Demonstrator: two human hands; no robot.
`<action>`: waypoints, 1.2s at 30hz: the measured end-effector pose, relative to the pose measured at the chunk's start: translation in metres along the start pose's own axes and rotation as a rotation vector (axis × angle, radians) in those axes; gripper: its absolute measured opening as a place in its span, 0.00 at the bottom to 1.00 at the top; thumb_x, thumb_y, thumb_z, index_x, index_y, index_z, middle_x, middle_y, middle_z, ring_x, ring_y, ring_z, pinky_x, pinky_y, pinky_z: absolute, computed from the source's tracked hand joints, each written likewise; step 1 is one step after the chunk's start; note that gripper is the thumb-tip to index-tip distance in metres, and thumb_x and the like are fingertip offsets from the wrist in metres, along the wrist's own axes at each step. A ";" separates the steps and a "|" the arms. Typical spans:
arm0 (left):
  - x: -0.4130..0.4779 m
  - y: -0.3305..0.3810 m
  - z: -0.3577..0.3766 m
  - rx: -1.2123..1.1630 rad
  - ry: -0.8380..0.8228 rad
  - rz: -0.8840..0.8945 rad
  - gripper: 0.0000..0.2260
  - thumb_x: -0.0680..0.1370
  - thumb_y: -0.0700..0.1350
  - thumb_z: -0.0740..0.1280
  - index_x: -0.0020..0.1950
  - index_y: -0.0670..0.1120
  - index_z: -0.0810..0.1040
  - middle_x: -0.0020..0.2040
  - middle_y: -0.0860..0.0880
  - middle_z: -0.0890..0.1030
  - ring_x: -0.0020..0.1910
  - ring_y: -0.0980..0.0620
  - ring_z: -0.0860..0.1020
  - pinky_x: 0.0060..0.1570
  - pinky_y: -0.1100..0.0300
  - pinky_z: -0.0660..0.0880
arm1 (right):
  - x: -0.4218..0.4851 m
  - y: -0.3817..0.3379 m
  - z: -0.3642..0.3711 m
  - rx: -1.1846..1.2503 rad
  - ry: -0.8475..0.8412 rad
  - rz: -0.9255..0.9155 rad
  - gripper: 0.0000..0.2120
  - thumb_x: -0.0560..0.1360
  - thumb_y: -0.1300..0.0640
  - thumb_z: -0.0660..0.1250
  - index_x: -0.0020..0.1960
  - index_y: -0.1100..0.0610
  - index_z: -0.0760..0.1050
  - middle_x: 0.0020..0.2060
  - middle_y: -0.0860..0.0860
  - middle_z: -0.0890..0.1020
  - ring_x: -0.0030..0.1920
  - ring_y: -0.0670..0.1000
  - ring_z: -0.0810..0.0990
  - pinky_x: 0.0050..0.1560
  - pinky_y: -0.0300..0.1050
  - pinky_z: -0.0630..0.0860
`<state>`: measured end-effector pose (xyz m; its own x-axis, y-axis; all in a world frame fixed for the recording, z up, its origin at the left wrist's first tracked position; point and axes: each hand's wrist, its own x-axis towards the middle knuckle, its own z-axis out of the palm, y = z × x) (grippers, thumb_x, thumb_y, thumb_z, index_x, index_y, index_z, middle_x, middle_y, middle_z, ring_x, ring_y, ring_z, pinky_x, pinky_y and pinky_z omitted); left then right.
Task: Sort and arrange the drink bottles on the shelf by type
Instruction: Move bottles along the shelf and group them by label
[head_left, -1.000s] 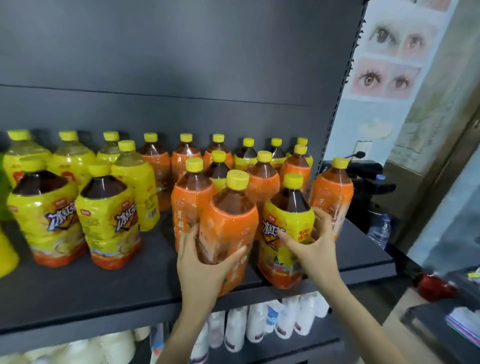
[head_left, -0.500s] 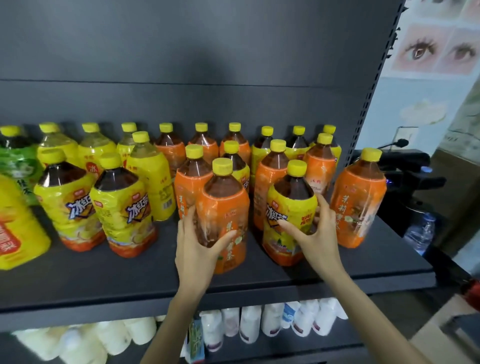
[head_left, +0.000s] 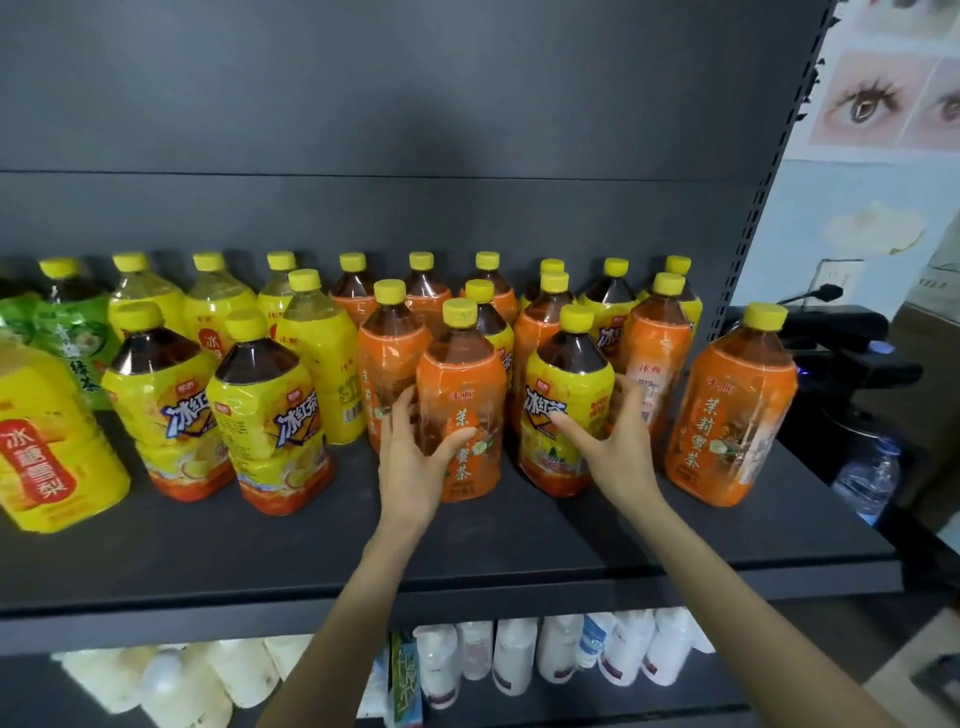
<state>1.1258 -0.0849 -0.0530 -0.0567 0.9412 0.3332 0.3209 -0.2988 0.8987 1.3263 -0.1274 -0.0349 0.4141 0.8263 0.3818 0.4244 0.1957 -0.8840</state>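
Observation:
Many yellow-capped drink bottles stand on a dark shelf (head_left: 311, 551). My left hand (head_left: 415, 457) grips an orange-labelled tea bottle (head_left: 467, 395) at the front middle, thumb across its label. My right hand (head_left: 608, 447) grips a yellow-labelled iced tea bottle (head_left: 563, 395) just to its right. Both bottles stand upright on the shelf. Two more yellow iced tea bottles (head_left: 270, 415) stand at the front left. A lone orange bottle (head_left: 732, 405) stands at the front right. Orange and yellow bottles are mixed in the rows behind.
Green-labelled bottles (head_left: 67, 332) and a large yellow bottle (head_left: 47, 441) sit at the far left. White bottles (head_left: 519, 660) fill the shelf below. A perforated upright (head_left: 763, 171) bounds the shelf on the right. Beyond it stand dark equipment and a water bottle (head_left: 872, 478).
The view has shifted left and closer, showing more bottles on the left. Both held bottles now stand farther back from the shelf's front edge. Each hand still holds the same bottle.

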 end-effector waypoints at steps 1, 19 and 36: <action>-0.001 0.001 0.002 -0.002 -0.001 0.006 0.40 0.67 0.62 0.70 0.74 0.49 0.61 0.71 0.47 0.65 0.69 0.45 0.67 0.65 0.43 0.69 | 0.002 0.001 0.002 -0.016 -0.003 0.002 0.41 0.62 0.40 0.72 0.68 0.52 0.60 0.64 0.51 0.72 0.64 0.51 0.73 0.61 0.56 0.75; -0.114 -0.027 -0.144 0.820 0.125 0.207 0.15 0.77 0.47 0.67 0.62 0.43 0.77 0.53 0.44 0.80 0.50 0.39 0.77 0.38 0.47 0.76 | -0.100 0.016 -0.035 -0.801 -0.100 -0.377 0.22 0.78 0.47 0.62 0.66 0.59 0.71 0.61 0.56 0.77 0.60 0.59 0.76 0.58 0.58 0.75; -0.170 -0.068 -0.362 1.011 0.192 0.188 0.18 0.78 0.53 0.63 0.62 0.44 0.78 0.54 0.44 0.81 0.52 0.38 0.78 0.33 0.48 0.76 | -0.233 -0.060 0.080 -0.855 -0.154 -0.370 0.28 0.77 0.42 0.52 0.63 0.59 0.75 0.56 0.55 0.81 0.54 0.59 0.80 0.53 0.55 0.76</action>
<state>0.7716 -0.2818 -0.0677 -0.0450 0.8256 0.5624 0.9764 -0.0828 0.1997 1.1402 -0.2896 -0.0918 0.0496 0.8618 0.5048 0.9796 0.0565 -0.1927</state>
